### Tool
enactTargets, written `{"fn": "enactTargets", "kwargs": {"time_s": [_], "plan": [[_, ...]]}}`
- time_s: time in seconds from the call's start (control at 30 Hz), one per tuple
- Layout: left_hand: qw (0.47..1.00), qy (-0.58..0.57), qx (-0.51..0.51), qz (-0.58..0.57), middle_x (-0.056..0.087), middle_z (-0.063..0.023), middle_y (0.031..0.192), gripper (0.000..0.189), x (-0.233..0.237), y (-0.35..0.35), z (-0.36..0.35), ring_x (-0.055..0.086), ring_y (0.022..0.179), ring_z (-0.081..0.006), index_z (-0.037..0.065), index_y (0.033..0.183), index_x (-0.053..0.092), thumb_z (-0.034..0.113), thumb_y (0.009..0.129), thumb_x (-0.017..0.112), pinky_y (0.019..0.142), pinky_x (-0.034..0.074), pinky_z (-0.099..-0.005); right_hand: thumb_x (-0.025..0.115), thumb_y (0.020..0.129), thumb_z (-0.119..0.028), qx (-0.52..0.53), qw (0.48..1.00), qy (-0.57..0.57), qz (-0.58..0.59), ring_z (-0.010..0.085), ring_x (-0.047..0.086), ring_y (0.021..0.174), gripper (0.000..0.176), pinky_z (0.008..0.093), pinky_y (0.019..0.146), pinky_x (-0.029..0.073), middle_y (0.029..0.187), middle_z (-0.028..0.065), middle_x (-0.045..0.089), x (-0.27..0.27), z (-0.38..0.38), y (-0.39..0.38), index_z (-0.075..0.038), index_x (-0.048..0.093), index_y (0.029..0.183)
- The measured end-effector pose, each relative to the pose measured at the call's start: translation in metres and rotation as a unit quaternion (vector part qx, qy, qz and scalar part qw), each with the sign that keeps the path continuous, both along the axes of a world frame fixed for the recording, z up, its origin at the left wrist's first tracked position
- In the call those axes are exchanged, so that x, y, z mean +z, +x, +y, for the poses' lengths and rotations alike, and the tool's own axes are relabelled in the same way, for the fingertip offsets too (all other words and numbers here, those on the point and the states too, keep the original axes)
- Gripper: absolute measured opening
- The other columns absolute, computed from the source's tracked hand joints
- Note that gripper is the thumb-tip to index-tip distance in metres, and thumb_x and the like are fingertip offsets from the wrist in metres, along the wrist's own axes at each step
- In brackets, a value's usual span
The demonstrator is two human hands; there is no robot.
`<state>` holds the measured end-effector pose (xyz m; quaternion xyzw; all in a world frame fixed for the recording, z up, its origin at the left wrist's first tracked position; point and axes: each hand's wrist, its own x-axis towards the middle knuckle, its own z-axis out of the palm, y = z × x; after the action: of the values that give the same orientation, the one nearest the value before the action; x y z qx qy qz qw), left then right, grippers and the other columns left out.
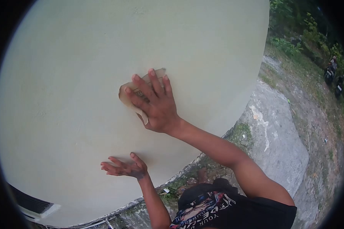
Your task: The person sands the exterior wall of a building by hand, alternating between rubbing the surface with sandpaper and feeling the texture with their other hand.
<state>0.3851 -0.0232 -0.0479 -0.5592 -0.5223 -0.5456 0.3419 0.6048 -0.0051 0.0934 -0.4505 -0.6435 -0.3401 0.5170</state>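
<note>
Against the pale wall, my right hand presses a piece of tan sheet flat, fingers spread over it. The sheet has dark print on its back, and its lower edge curls away from the wall. Lower and to the left, my left hand is raised near the wall, fingers apart, holding nothing. Whether it touches the wall is hard to tell.
A dark slatted vent is at the lower left. Mossy ground and a grey rock slab lie along the wall's base. Motorbikes and bushes are at the far right.
</note>
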Motion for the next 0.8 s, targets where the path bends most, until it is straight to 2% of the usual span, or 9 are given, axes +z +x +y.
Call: {"fn": "enactTargets", "kwargs": {"time_s": [0.1, 0.23, 0.37, 0.47, 0.57, 0.67, 0.7, 0.77, 0.8], "plan": [[0.997, -0.010, 0.017, 0.076, 0.017, -0.0281, 0.166, 0.079, 0.016, 0.019, -0.003, 0.008, 0.156, -0.0470, 0.010, 0.164, 0.022, 0.053, 0.103, 0.047, 0.122, 0.001, -0.0641, 0.046, 0.102, -0.029, -0.033, 0.980, 0.048, 0.189, 0.0410, 0.007, 0.158, 0.064, 0.0628, 0.122, 0.002, 0.171, 0.0104, 0.018, 0.022, 0.004, 0.084, -0.022, 0.029, 0.163], [0.993, 0.020, 0.023, 0.118, 0.012, -0.0291, 0.167, 0.080, 0.025, 0.052, 0.017, 0.006, 0.156, -0.0461, 0.007, 0.164, 0.019, 0.056, 0.104, 0.041, 0.122, 0.001, -0.0636, 0.031, 0.108, -0.038, -0.041, 0.927, 0.073, 0.367, 0.0399, 0.003, 0.158, 0.061, 0.0617, 0.123, 0.000, 0.171, 0.0134, 0.016, -0.035, 0.012, 0.166, -0.013, 0.025, 0.163], [0.993, 0.034, 0.025, 0.109, 0.008, -0.0293, 0.168, 0.082, 0.021, 0.054, 0.023, 0.003, 0.157, -0.0458, 0.003, 0.164, 0.016, 0.058, 0.104, 0.034, 0.122, 0.001, -0.0633, 0.028, 0.110, -0.041, -0.086, 0.832, 0.087, 0.541, 0.0418, 0.005, 0.157, 0.066, 0.0562, 0.125, 0.003, 0.169, 0.0165, 0.021, -0.143, 0.017, 0.181, -0.001, 0.022, 0.161], [0.993, 0.028, 0.029, 0.108, 0.006, -0.0271, 0.169, 0.083, 0.024, 0.055, 0.019, 0.001, 0.157, -0.0443, 0.004, 0.164, 0.015, 0.057, 0.104, 0.037, 0.122, 0.000, -0.0623, 0.028, 0.110, -0.043, -0.106, 0.714, 0.076, 0.688, 0.0387, 0.008, 0.158, 0.067, 0.0529, 0.126, 0.005, 0.169, 0.0164, 0.022, -0.236, 0.031, 0.168, -0.001, 0.020, 0.161], [0.995, 0.012, 0.010, 0.096, 0.006, -0.0258, 0.169, 0.085, 0.024, 0.046, 0.014, -0.001, 0.157, -0.0442, 0.008, 0.165, 0.017, 0.057, 0.101, 0.046, 0.122, -0.001, -0.0614, 0.026, 0.110, -0.045, -0.085, 0.660, 0.042, 0.746, 0.0359, 0.009, 0.158, 0.068, 0.0511, 0.127, 0.005, 0.170, 0.0158, 0.018, -0.256, 0.024, 0.135, -0.001, 0.019, 0.162], [0.979, -0.010, -0.037, 0.199, 0.012, -0.0258, 0.169, 0.086, 0.017, 0.011, 0.010, 0.004, 0.157, -0.0461, 0.019, 0.164, 0.024, 0.059, 0.095, 0.056, 0.122, 0.000, -0.0631, 0.024, 0.111, -0.046, -0.092, 0.708, 0.027, 0.700, 0.0363, 0.007, 0.158, 0.069, 0.0511, 0.127, 0.004, 0.170, 0.0169, 0.015, -0.228, 0.021, 0.106, -0.001, 0.017, 0.162], [0.982, -0.007, -0.029, 0.189, 0.012, -0.0258, 0.169, 0.086, 0.017, -0.009, 0.008, 0.004, 0.157, -0.0461, 0.019, 0.164, 0.024, 0.059, 0.095, 0.056, 0.122, 0.000, -0.0631, 0.024, 0.111, -0.046, -0.083, 0.716, 0.026, 0.693, 0.0363, 0.007, 0.158, 0.069, 0.0511, 0.127, 0.004, 0.170, 0.0169, 0.015, -0.213, 0.020, 0.096, -0.001, 0.017, 0.162], [0.972, -0.002, -0.007, 0.236, 0.019, -0.0241, 0.167, 0.086, 0.021, -0.059, 0.012, 0.008, 0.156, -0.0464, 0.021, 0.159, 0.037, 0.067, 0.090, 0.059, 0.123, 0.003, -0.0645, 0.024, 0.111, -0.046, -0.100, 0.801, 0.025, 0.589, 0.0360, 0.005, 0.158, 0.068, 0.0512, 0.127, 0.001, 0.170, 0.0187, 0.013, -0.179, 0.017, 0.078, -0.003, 0.015, 0.163], [0.979, 0.022, 0.004, 0.201, 0.021, -0.0240, 0.167, 0.089, 0.023, -0.087, 0.015, 0.010, 0.156, -0.0450, 0.021, 0.161, 0.034, 0.071, 0.090, 0.055, 0.123, 0.003, -0.0640, 0.024, 0.111, -0.046, -0.100, 0.809, 0.026, 0.579, 0.0360, 0.005, 0.158, 0.068, 0.0512, 0.127, 0.001, 0.170, 0.0187, 0.013, -0.161, 0.015, 0.064, -0.003, 0.015, 0.163]]}}
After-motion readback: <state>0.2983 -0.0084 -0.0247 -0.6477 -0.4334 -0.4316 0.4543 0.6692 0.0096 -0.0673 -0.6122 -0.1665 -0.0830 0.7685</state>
